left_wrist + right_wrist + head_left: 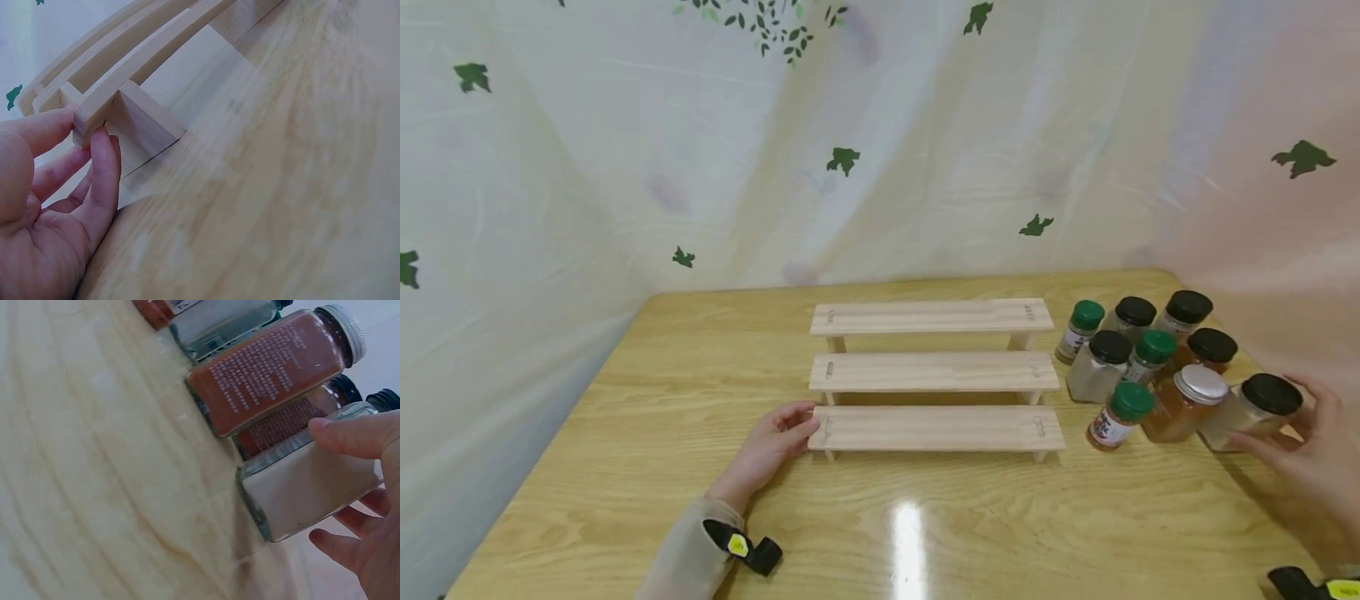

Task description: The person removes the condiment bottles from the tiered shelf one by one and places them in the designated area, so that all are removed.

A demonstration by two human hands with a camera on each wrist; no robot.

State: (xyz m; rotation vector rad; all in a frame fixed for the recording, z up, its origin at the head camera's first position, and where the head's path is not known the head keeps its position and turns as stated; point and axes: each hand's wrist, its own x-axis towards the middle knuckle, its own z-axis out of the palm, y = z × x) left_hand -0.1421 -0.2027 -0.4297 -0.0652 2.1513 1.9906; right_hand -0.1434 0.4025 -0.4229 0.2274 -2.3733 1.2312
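A three-step wooden spice rack (936,427) stands in the middle of the table. At the left end of its lowest step, my left hand (775,440) pinches the board, thumb and finger on opposite faces in the left wrist view. Over on the right, my right hand (1311,442) holds a square glass jar (312,484) of pale powder with a black lid (1272,393). The thumb lies along one side of this jar, with the fingers around the other side. Right beside it is a jar of orange-brown powder (1180,408) with a silver lid.
Several more spice jars cluster right of the rack, among them a small green-lidded bottle (1118,417) at the front and a black-lidded jar (1097,367) behind it. A pale curtain (925,150) with leaf prints hangs behind the wooden table (625,417).
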